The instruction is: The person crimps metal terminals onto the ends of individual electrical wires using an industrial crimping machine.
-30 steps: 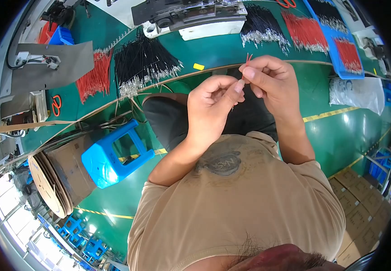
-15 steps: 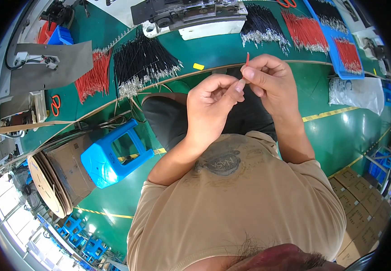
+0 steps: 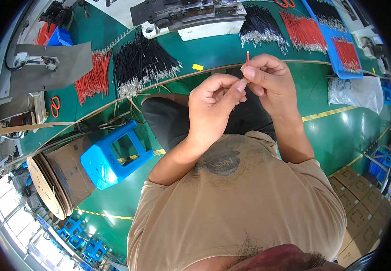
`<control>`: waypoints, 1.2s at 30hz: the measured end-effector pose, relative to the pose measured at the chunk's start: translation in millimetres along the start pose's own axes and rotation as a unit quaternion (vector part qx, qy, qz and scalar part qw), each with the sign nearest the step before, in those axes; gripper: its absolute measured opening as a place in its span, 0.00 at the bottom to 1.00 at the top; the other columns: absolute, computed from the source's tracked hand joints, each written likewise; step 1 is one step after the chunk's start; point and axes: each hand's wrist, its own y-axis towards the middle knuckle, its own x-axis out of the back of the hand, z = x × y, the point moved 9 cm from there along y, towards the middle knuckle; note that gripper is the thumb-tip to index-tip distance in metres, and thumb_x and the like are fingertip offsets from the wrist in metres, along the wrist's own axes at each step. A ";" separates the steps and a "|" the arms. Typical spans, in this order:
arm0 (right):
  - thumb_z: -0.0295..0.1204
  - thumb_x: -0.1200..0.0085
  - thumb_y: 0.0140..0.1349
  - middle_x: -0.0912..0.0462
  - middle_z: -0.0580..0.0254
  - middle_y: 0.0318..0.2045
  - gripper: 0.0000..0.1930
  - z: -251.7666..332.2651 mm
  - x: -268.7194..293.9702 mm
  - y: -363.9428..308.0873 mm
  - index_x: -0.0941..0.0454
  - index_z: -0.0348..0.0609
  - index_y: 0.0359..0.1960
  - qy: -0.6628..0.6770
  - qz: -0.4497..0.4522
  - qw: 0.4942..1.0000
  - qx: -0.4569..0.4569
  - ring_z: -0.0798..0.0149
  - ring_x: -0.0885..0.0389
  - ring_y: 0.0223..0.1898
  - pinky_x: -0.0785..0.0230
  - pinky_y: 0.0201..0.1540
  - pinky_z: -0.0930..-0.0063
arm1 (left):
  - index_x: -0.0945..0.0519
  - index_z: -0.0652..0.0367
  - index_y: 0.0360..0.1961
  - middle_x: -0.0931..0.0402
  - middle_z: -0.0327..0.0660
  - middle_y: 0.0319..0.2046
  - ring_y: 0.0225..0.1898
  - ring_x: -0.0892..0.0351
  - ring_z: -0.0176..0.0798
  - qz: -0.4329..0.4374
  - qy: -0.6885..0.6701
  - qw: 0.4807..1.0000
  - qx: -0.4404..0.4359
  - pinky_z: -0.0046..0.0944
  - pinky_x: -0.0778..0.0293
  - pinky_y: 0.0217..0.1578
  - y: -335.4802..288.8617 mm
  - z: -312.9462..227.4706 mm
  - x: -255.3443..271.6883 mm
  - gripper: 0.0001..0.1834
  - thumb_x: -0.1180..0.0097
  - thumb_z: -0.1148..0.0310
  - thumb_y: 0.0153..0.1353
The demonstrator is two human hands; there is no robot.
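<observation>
A short red wire stands up from the fingertips of my right hand, which pinches it between thumb and forefinger. My left hand is closed too, its thumb and forefinger pressed together right beside the right thumb, at the lower side of the wire. What the left fingers hold is mostly covered; only a small pale bit shows between the two hands. Both hands are raised over my lap, just in front of the table edge.
On the green table lie black wires and red wires with metal ends, and red-handled scissors. A machine stands ahead. At the right is a blue tray; a blue stool stands at lower left.
Almost nothing differs. My left hand has shifted very slightly to the right, and the red wire's tip sits about where it was.
</observation>
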 end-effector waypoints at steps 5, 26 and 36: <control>0.24 0.39 0.54 0.24 0.68 0.18 0.04 -1.7 -1.1 -2.2 0.20 0.37 0.29 0.001 -0.009 1.000 -0.007 0.80 0.37 0.15 0.47 0.17 0.86 | 0.22 0.66 0.34 0.24 0.36 0.26 0.27 0.26 0.25 -0.001 -0.006 1.000 0.003 0.23 0.31 0.27 -2.6 2.0 1.5 0.04 0.44 0.75 0.61; 0.24 0.38 0.53 0.25 0.73 0.17 0.04 17.2 -22.0 -32.6 0.19 0.38 0.26 -0.208 0.012 0.978 0.026 0.83 0.36 0.17 0.49 0.18 0.87 | 0.22 0.66 0.36 0.23 0.37 0.32 0.32 0.28 0.23 0.002 -0.031 0.999 -0.006 0.24 0.31 0.33 -2.3 -20.2 6.7 0.04 0.44 0.78 0.59; 0.25 0.45 0.60 0.26 0.72 0.19 0.05 18.1 -43.7 -24.9 0.21 0.35 0.30 -0.329 0.055 0.939 0.079 0.84 0.35 0.20 0.46 0.19 0.86 | 0.21 0.65 0.34 0.24 0.35 0.30 0.30 0.29 0.23 -0.025 -0.094 0.994 -0.043 0.24 0.32 0.31 -1.1 -14.7 21.6 0.03 0.43 0.78 0.58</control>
